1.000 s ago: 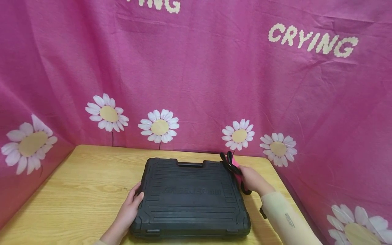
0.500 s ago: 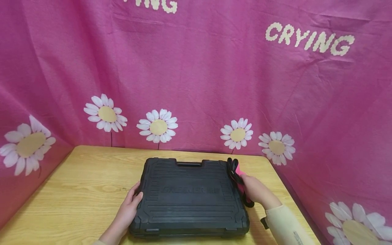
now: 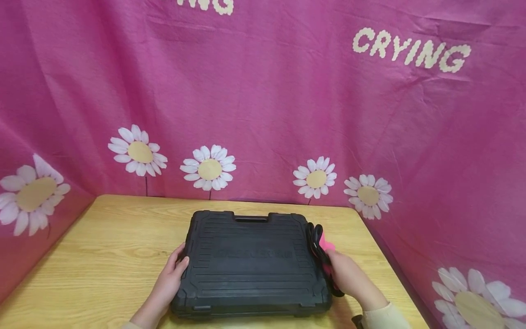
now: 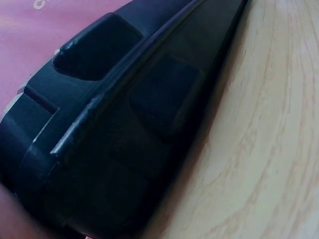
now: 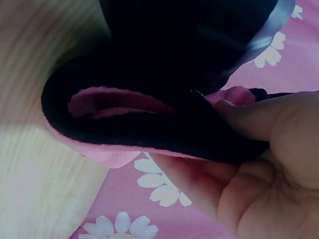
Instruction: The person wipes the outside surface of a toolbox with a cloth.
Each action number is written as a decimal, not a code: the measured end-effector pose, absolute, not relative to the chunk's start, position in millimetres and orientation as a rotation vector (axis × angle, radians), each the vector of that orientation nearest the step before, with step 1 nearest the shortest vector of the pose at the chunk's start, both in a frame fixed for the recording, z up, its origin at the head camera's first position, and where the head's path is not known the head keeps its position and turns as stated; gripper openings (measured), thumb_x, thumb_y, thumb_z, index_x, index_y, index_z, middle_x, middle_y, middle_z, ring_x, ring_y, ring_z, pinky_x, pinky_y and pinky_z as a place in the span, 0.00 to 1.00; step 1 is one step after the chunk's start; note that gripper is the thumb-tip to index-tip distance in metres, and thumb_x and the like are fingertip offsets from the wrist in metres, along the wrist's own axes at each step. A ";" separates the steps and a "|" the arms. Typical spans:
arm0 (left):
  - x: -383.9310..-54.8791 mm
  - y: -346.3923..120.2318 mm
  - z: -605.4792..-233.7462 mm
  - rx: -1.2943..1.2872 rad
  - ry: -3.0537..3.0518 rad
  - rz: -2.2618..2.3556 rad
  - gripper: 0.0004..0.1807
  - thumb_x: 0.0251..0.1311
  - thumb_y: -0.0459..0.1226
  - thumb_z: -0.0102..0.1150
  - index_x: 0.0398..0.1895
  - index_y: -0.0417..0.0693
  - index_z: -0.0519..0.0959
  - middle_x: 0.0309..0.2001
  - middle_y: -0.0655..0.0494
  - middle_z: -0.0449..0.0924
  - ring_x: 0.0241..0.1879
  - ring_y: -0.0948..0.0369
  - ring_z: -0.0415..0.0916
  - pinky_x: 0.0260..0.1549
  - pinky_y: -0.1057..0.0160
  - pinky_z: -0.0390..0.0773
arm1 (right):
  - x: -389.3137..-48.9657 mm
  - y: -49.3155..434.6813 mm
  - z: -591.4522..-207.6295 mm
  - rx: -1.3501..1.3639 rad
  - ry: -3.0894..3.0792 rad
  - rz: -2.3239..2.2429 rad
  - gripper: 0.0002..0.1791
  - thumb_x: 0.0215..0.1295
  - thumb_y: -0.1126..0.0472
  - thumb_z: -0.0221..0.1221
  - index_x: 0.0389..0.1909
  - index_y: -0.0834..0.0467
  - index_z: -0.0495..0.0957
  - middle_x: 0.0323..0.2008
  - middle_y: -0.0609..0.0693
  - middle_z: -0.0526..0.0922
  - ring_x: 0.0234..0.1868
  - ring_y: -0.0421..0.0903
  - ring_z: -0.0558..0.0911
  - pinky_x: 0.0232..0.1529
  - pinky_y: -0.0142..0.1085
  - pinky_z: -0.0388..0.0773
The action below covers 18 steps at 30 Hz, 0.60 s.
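A black hard plastic carrying case point(image 3: 250, 269) lies flat on the wooden table, its handle at the far side. My left hand point(image 3: 166, 281) grips the case's left edge; the left wrist view shows that side wall close up, with a blurred bit of hand at the lower left corner. Along the case's right side, my right hand point(image 3: 351, 278) holds a folded pink cloth with black edging point(image 3: 315, 242). In the right wrist view, thumb and fingers pinch the folded cloth point(image 5: 109, 130) beside the case. Whether the cloth touches the side wall cannot be told.
The wooden table point(image 3: 102, 260) extends to the left of the case, with a narrower strip on the right. A pink curtain point(image 3: 255, 91) with daisies and lettering hangs behind the table and along both sides.
My right hand has drawn the cloth toward me along the case's right side, from near the far corner to closer to the front. The left hand keeps its place on the case.
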<state>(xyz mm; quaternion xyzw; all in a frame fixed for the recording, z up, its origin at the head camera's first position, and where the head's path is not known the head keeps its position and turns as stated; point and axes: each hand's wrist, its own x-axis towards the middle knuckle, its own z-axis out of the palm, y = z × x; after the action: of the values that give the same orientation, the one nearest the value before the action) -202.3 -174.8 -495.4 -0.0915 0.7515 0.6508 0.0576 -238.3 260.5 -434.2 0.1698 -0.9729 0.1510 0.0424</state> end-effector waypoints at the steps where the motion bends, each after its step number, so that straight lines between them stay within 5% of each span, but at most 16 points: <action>1: -202.3 -175.2 -495.3 -0.277 2.277 1.973 0.35 0.82 0.48 0.39 0.84 0.49 0.43 0.83 0.37 0.37 0.82 0.37 0.38 0.76 0.32 0.43 | -235.3 260.5 -434.7 0.514 -2.970 0.462 0.08 0.69 0.71 0.60 0.32 0.57 0.74 0.26 0.47 0.76 0.31 0.43 0.77 0.36 0.45 0.80; 18: -200.8 -174.5 -496.8 -0.278 2.281 1.992 0.35 0.82 0.49 0.39 0.84 0.48 0.44 0.83 0.37 0.38 0.82 0.37 0.38 0.76 0.33 0.43 | -182.3 274.3 -449.2 0.232 -3.028 0.659 0.09 0.69 0.70 0.58 0.31 0.53 0.76 0.25 0.44 0.74 0.29 0.41 0.72 0.34 0.38 0.76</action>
<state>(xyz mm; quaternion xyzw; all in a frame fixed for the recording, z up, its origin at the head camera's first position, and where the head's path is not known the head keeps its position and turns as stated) -200.8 -174.5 -496.8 -0.0913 0.7491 0.6542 0.0502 -182.3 274.3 -449.2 0.0748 -0.9742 0.2120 0.0172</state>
